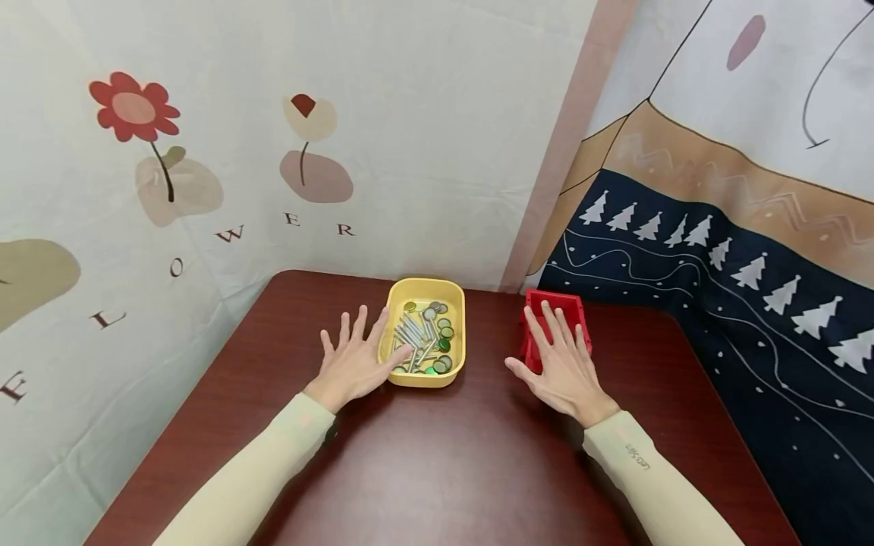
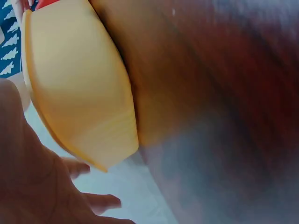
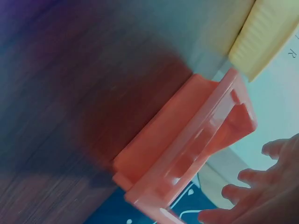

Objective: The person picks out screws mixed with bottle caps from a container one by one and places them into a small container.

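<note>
L hand [image 1: 351, 369] is palm-down, fingers straight & spread apart, gripping nothing; its thumb reaches over the near L side of a pale-yellow rounded-rectangular tray [image 1: 425, 381], the other fingers lie to the tray's L. Can't tell if the thumb touches the rim. R hand [image 1: 563, 373], likewise w/ straight, spread fingers & nothing gripped, hovers over a red plastic open-front bin [image 3: 161, 135]; R wrist view shows fingers just off it.

Tray sits approx. mid-table toward the far edge, bin to its R, a gap btwn. In the tray: a pile of long silver metal rods [image 1: 411, 331], plus round bottle caps [image 1: 444, 345], some green, some grey, one gold-ish, mostly along the R side & both ends. Bin's inside is partly hidden by the R hand.

Both arms in pale cream sleeves [image 1: 253, 470]; small dark print on the R one.

Surface: dark red-brown wood-look table [image 1: 423, 485], rounded far corners, a soft sheen btwn the arms, darker shadow by the hands.

Room: white hanging cloth [image 1: 437, 136] behind & L, w/ a red flower print, a tulip print & letters F-L-O-W-E-R; a dusty-pink stripe [image 1: 554, 144]; to the R, a navy panel [image 1: 683, 280] w/ white trees, below tan mountains [image 1: 724, 167].
</note>
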Demonstrator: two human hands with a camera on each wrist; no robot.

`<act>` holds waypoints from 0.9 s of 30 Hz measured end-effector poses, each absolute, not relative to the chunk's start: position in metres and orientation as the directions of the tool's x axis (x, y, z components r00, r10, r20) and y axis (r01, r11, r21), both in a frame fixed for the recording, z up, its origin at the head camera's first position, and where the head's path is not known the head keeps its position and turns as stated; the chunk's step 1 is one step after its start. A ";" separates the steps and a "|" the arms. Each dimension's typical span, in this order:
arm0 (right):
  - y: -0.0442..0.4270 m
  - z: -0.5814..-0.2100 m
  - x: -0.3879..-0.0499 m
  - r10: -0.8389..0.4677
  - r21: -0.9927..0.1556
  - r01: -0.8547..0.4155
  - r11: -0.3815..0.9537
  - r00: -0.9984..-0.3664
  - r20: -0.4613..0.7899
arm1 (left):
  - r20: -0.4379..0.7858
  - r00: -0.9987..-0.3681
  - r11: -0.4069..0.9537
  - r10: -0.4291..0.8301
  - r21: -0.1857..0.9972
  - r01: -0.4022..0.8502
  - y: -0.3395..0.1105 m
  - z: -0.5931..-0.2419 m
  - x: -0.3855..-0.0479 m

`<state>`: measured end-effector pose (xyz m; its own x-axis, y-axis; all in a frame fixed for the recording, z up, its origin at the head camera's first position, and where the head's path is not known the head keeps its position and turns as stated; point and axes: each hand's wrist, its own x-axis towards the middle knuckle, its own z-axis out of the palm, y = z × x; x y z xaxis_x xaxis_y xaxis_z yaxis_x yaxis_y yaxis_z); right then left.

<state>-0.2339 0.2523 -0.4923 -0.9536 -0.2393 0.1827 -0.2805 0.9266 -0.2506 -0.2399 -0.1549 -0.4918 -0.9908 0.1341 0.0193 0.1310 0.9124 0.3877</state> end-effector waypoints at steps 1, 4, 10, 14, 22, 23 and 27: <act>0.250 -0.492 -0.234 -0.245 -0.252 -0.288 0.924 -0.951 0.188 | 0.013 -0.992 0.909 0.128 0.399 0.122 -0.155 -0.493 -0.240; 0.243 -0.491 -0.236 -0.261 -0.259 -0.310 0.915 -0.943 0.205 | 0.012 -0.993 0.898 0.118 0.426 0.112 -0.154 -0.497 -0.240; 0.228 -0.489 -0.242 -0.295 -0.250 -0.350 0.903 -0.927 0.233 | 0.012 -0.993 0.868 0.115 0.485 0.106 -0.149 -0.501 -0.243; 0.214 -0.487 -0.248 -0.330 -0.255 -0.386 0.887 -0.914 0.236 | -0.006 -0.994 0.862 0.112 0.498 0.094 -0.149 -0.502 -0.245; 0.186 -0.481 -0.260 -0.406 -0.235 -0.456 0.859 -0.884 0.231 | -0.009 -0.991 0.859 0.132 0.501 0.109 -0.151 -0.503 -0.246; 0.183 -0.480 -0.261 -0.417 -0.237 -0.464 0.853 -0.881 0.225 | -0.001 -0.991 0.859 0.136 0.498 0.117 -0.152 -0.504 -0.246; 0.170 -0.479 -0.267 -0.453 -0.241 -0.491 0.837 -0.869 0.197 | 0.021 -0.988 0.864 0.151 0.483 0.142 -0.152 -0.506 -0.247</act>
